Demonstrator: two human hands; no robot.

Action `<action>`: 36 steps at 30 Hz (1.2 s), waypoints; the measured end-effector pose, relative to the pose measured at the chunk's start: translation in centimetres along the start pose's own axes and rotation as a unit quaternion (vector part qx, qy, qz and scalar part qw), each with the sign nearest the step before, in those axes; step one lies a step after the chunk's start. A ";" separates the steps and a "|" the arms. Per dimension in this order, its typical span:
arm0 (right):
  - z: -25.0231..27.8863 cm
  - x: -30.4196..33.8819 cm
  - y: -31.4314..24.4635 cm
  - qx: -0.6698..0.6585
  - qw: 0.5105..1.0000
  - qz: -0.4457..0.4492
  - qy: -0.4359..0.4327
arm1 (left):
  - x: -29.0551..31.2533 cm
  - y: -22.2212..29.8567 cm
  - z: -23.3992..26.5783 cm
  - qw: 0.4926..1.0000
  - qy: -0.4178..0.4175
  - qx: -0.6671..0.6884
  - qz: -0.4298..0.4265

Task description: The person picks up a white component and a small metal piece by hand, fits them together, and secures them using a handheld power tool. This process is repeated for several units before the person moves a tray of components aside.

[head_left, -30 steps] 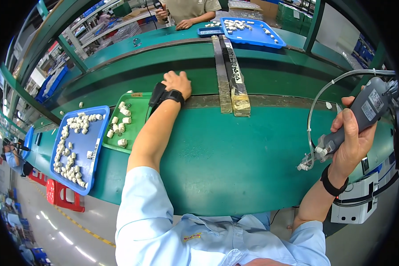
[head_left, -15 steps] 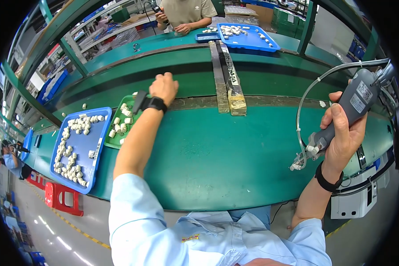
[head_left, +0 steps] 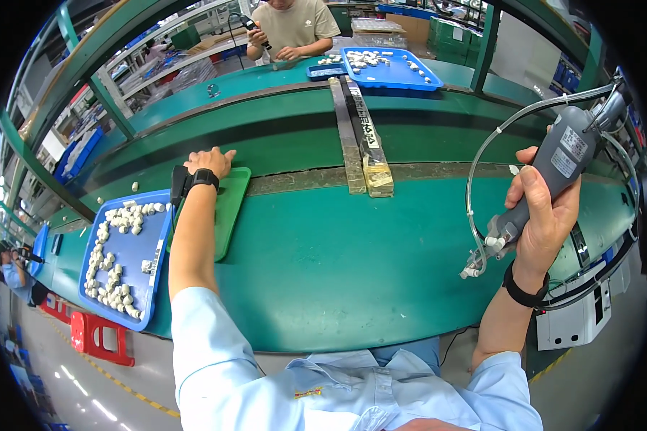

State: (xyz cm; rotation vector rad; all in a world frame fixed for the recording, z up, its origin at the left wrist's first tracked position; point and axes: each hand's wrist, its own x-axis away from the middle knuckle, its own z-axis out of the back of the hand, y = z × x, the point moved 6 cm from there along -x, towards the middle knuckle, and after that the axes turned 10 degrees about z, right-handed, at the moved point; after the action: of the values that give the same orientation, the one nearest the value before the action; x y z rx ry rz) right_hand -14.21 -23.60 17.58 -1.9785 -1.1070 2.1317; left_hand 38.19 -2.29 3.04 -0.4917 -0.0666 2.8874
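My left hand (head_left: 212,162) is over the far end of a green tray (head_left: 235,215), fingers partly spread, with nothing visible in them. A black wristband (head_left: 204,178) with a dark block circles that wrist. My left forearm hides the left part of the tray. At the right, my right hand (head_left: 550,219) is closed around a grey handheld tool (head_left: 569,154), raised above the bench and pointing down to the left. A clear tube (head_left: 471,183) loops down to its nose, where a clear holder and small white fittings (head_left: 494,244) show. Another black band (head_left: 525,289) is on that wrist.
A blue tray (head_left: 133,255) of small white fittings lies at the left of the green bench (head_left: 323,287). Two taped bars (head_left: 366,147) run across toward a person (head_left: 295,32) with a tool. Near that person is another blue tray (head_left: 395,77). Red stools (head_left: 101,337) stand at left.
My left hand has moved left and slightly nearer, now uncovering the green tray's right side while the forearm covers its fittings. The grey tool in my right hand has shifted slightly left.
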 end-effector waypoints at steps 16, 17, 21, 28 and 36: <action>0.7 -0.1 -1.3 0.041 0.995 0.047 0.079 | 1.1 4.5 0.3 0.879 -0.031 0.469 -0.082; 1.2 -0.1 -1.5 0.039 0.992 0.060 0.104 | 3.2 6.8 1.6 0.808 -0.123 0.569 -0.092; 0.9 1.5 -5.3 0.138 0.954 0.218 0.150 | 12.9 10.4 7.2 0.630 -0.297 0.700 -0.155; -4.3 9.7 -6.1 0.090 0.966 0.109 -0.217 | 25.6 11.5 12.3 0.555 -0.350 0.706 -0.266; -6.0 17.4 2.6 -0.107 0.952 -0.260 -0.122 | 31.1 11.8 12.8 0.554 -0.353 0.665 -0.356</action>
State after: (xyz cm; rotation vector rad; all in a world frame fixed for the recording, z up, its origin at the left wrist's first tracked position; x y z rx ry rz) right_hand -11.17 -14.50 1.64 -1.2866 -1.7298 2.0570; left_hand 2.92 -7.24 4.11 0.7999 1.3051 1.3950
